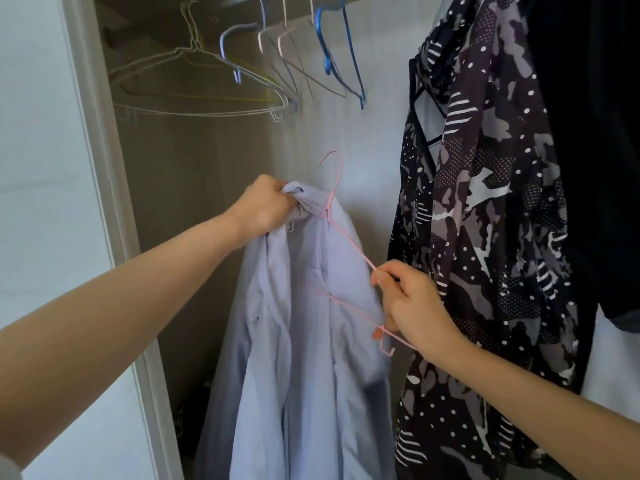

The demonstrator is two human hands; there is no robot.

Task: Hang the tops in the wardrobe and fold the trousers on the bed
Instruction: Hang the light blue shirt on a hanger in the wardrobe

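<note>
Gripping a pale blue shirt point(311, 323) and a pink wire hanger point(350, 241) in front of the open wardrobe point(194, 161).

Reaching forward with the left hand point(266, 206), bare arm stretched out, fingers curling tight round the bunched collar and holding the shirt up, its length drooping down inside the wardrobe opening, just left of a patterned dark top point(485, 202). Pinching the hanger's sloping side with the right hand point(412, 303), thumb and forefinger closing on the wire, lower fingers touching the bottom bar near its hooked end, wrist bending inward. Holding the hanger tilted, hook pointing up beside the collar, well below the empty hangers point(242, 74) dangling above. Cannot tell whether the hanger's far shoulder is sitting inside the shirt. Noting also a black garment point(588, 133) hanging at far right, beside the patterned top.
</note>
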